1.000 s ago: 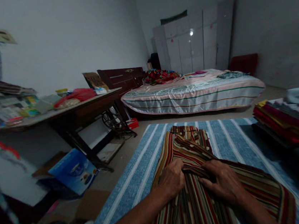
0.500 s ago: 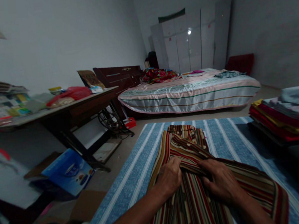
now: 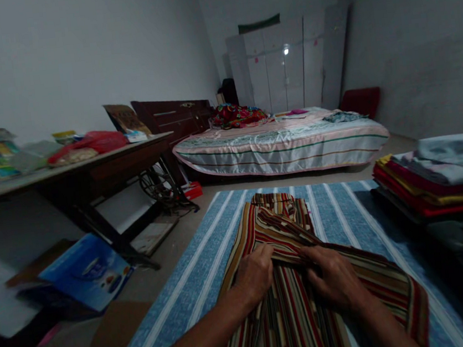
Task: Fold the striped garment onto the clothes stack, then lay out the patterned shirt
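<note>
A striped garment (image 3: 288,301) in brown, red, cream and black lies on a blue-and-white striped cloth (image 3: 208,265). I cannot tell if it is a shirt or trousers. One long section of it slants across the body and out to the lower right; a narrow band shows at its far end. My left hand (image 3: 257,271) is closed on the edge of the slanting section, left of the middle. Just to its right, my right hand (image 3: 335,276) grips the same section, thumb beneath and fingers on top. The near end of the garment runs out of view.
Folded clothes (image 3: 437,183) are stacked at the right. A sewing-machine table (image 3: 101,166) with bags and boxes stands at the left, with a blue box (image 3: 94,272) on the floor below. Beyond are a bed (image 3: 278,146) and pale wardrobes (image 3: 278,68).
The view has turned slightly to the right, so the surroundings sit further left. Both hands keep their hold on the garment, which lies much as before.
</note>
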`<state>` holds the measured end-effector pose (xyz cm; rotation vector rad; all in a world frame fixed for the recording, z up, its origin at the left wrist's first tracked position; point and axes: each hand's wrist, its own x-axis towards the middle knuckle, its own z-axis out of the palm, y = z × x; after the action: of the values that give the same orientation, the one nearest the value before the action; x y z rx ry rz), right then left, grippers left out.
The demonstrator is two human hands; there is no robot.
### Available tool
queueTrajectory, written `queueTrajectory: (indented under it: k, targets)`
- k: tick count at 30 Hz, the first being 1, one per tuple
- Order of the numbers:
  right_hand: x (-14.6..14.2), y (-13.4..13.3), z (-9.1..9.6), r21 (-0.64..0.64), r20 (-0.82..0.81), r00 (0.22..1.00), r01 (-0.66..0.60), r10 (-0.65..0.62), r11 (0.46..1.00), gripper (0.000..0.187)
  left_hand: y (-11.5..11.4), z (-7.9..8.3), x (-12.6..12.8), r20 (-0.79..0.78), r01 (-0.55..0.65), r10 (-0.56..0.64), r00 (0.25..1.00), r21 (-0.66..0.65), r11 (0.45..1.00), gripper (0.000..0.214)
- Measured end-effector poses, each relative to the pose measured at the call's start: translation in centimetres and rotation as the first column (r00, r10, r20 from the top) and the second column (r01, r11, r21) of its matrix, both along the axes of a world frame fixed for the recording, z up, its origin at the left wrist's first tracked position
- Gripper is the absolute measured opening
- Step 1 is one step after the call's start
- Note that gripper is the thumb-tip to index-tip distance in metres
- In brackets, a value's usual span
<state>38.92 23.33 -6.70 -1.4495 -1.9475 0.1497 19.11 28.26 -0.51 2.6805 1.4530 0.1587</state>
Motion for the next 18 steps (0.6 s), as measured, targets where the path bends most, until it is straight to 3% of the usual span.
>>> queueTrajectory:
  k: [7,15,18]
  targets:
    - [0.2,0.0,0.9,-0.040,-0.070,0.996,-0.049,0.046,0.998,0.017,0.1,-0.6,-0.5,0.052,0.111,-0.112,0.992,0.015,0.994,0.026]
    - [-0.5,0.0,0.9,0.010,-0.061,0.997,-0.048,0.048,0.999,0.026,0.0,-0.4,-0.9,0.203,0.174,-0.169,0.964,-0.004,0.985,0.016]
    - [-0.8,-0.1,1.1,0.005,-0.043,0.997,-0.059,0.059,0.998,0.022,0.4,0.3,-0.8,0.265,0.126,-0.114,0.957,-0.029,0.992,0.012]
